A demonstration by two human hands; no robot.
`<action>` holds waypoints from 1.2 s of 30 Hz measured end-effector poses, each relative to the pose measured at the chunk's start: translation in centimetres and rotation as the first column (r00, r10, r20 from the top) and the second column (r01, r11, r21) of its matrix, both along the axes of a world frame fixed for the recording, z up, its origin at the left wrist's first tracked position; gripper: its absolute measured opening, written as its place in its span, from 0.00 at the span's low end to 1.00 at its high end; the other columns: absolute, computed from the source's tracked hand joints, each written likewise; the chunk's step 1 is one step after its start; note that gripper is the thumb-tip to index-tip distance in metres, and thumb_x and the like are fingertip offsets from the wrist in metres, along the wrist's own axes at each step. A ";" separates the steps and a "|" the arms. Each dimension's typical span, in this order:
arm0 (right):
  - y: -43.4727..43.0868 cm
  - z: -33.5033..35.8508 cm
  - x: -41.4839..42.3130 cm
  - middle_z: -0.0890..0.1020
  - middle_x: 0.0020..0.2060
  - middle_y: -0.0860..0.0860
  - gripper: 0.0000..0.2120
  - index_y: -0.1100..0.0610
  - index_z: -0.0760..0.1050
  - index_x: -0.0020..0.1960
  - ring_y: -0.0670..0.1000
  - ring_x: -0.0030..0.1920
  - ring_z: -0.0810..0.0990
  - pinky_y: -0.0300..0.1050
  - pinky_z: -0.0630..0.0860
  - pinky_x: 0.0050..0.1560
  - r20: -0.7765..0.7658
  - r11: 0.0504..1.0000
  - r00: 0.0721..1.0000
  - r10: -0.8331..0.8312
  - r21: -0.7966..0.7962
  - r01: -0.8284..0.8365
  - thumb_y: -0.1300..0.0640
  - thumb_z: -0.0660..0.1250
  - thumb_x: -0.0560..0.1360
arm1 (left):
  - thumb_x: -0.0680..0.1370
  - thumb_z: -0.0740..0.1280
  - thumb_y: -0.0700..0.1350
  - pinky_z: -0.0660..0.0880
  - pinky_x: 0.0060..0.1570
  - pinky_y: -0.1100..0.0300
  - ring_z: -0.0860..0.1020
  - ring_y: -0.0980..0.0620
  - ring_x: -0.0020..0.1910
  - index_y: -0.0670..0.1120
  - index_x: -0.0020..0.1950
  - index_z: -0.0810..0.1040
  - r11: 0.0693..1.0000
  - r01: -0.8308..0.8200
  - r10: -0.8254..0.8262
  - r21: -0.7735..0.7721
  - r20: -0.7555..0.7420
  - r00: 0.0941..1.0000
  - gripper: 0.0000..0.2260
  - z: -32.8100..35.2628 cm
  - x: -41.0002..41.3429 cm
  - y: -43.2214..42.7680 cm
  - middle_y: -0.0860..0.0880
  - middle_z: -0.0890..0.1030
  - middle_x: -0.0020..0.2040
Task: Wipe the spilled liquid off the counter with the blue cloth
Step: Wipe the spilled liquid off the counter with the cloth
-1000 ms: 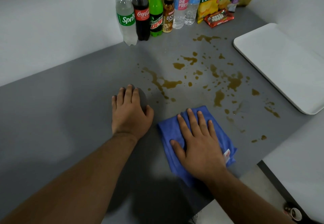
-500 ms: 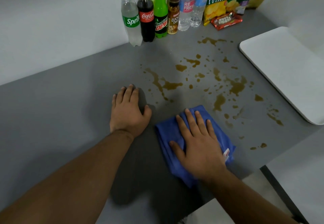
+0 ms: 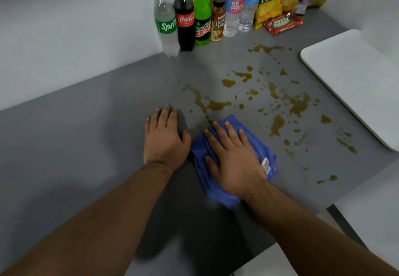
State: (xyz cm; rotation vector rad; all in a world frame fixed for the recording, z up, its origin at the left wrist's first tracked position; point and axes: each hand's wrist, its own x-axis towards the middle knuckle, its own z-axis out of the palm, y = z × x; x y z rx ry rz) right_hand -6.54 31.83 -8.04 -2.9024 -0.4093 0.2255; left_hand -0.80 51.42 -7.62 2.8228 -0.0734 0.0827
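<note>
Flat and spread, my right hand [image 3: 234,161] presses the folded blue microfibre cloth [image 3: 260,146] onto the grey counter [image 3: 86,135], fingers straight and nothing pinched. My left hand [image 3: 164,139] rests open just beside it. Brown spilled liquid [image 3: 218,105] starts at the cloth's far edge and scatters rightward. I'd push forward with even palm pressure in overlapping strokes, soaking rather than smearing.

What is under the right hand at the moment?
The right hand presses flat on the blue cloth, which lies on the gray counter. The cloth's far edge meets a brown spill streak. Whether any liquid lies beneath the cloth cannot be seen, because the cloth covers that spot.
</note>
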 end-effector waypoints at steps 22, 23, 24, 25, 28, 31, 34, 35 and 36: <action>0.9 -1.4 -1.6 0.45 0.84 0.52 0.34 0.48 0.46 0.84 0.53 0.83 0.39 0.57 0.43 0.82 -0.017 0.994 0.994 -0.106 -0.029 0.105 0.33 0.44 0.84 | 0.74 0.59 0.56 0.52 0.80 0.35 0.60 0.38 0.82 0.44 0.75 0.70 1.000 0.013 -0.013 0.003 0.004 1.000 0.32 -0.2 5.3 2.2 0.42 0.66 0.80; 1.4 -1.3 -1.0 0.44 0.84 0.51 0.34 0.48 0.46 0.84 0.53 0.83 0.39 0.57 0.43 0.82 -0.023 0.997 0.997 -0.079 -0.026 0.078 0.33 0.43 0.83 | 0.74 0.59 0.56 0.53 0.80 0.35 0.60 0.38 0.82 0.44 0.75 0.70 1.000 0.013 -0.013 0.007 0.005 1.000 0.32 -0.1 5.3 2.2 0.42 0.66 0.80; 1.9 -1.2 -0.1 0.44 0.84 0.51 0.34 0.48 0.47 0.84 0.53 0.83 0.38 0.57 0.42 0.82 -0.023 0.999 0.998 -0.050 -0.021 0.050 0.33 0.43 0.83 | 0.74 0.59 0.56 0.52 0.80 0.35 0.60 0.38 0.82 0.44 0.75 0.70 1.000 0.014 -0.014 0.012 0.002 1.000 0.32 -0.1 5.3 2.2 0.42 0.66 0.81; 2.3 -1.0 1.0 0.46 0.84 0.52 0.34 0.48 0.48 0.84 0.53 0.83 0.39 0.57 0.43 0.82 -0.013 1.000 1.000 -0.020 -0.014 0.020 0.33 0.43 0.83 | 0.74 0.60 0.56 0.52 0.80 0.35 0.59 0.38 0.82 0.43 0.76 0.70 1.000 0.016 -0.016 0.017 -0.001 1.000 0.32 -0.1 5.3 2.2 0.42 0.66 0.81; 2.8 -0.5 4.7 0.50 0.84 0.51 0.33 0.48 0.51 0.84 0.53 0.83 0.44 0.57 0.44 0.82 0.012 0.998 0.998 0.056 -0.012 -0.056 0.35 0.45 0.84 | 0.76 0.63 0.55 0.52 0.80 0.34 0.59 0.38 0.82 0.43 0.76 0.70 1.000 0.021 -0.021 0.013 -0.001 1.000 0.30 -0.3 5.3 2.2 0.42 0.66 0.81; 2.1 -0.2 7.6 0.53 0.84 0.50 0.31 0.47 0.52 0.84 0.52 0.83 0.47 0.54 0.42 0.82 0.030 0.998 0.998 0.058 -0.021 -0.058 0.37 0.47 0.84 | 0.75 0.61 0.54 0.53 0.80 0.34 0.60 0.38 0.82 0.43 0.75 0.71 1.000 0.012 -0.012 -0.013 0.009 1.000 0.30 -0.2 5.3 2.3 0.42 0.66 0.81; 0.7 -0.3 8.2 0.53 0.84 0.50 0.31 0.47 0.52 0.84 0.52 0.83 0.47 0.56 0.43 0.82 0.026 0.999 0.999 -0.034 -0.029 0.034 0.36 0.46 0.84 | 0.75 0.61 0.53 0.53 0.80 0.34 0.61 0.37 0.81 0.42 0.75 0.71 1.000 0.012 -0.012 -0.023 0.028 1.000 0.30 -0.2 5.2 2.3 0.41 0.67 0.80; 0.4 -0.3 7.9 0.52 0.84 0.50 0.32 0.47 0.51 0.84 0.52 0.83 0.46 0.56 0.43 0.82 0.021 0.996 0.997 -0.079 -0.031 0.079 0.35 0.45 0.84 | 0.75 0.61 0.53 0.53 0.80 0.34 0.61 0.37 0.81 0.42 0.75 0.72 1.000 0.014 -0.013 -0.020 0.033 0.999 0.30 -0.2 5.2 2.3 0.41 0.68 0.80; 0.1 -0.4 7.3 0.50 0.84 0.49 0.32 0.47 0.50 0.84 0.52 0.83 0.45 0.56 0.42 0.82 0.020 0.992 0.993 -0.118 -0.035 0.119 0.35 0.44 0.84 | 0.75 0.60 0.54 0.54 0.80 0.34 0.61 0.38 0.81 0.42 0.75 0.72 1.000 0.014 -0.013 -0.014 0.034 0.999 0.30 -0.3 5.2 2.3 0.42 0.68 0.80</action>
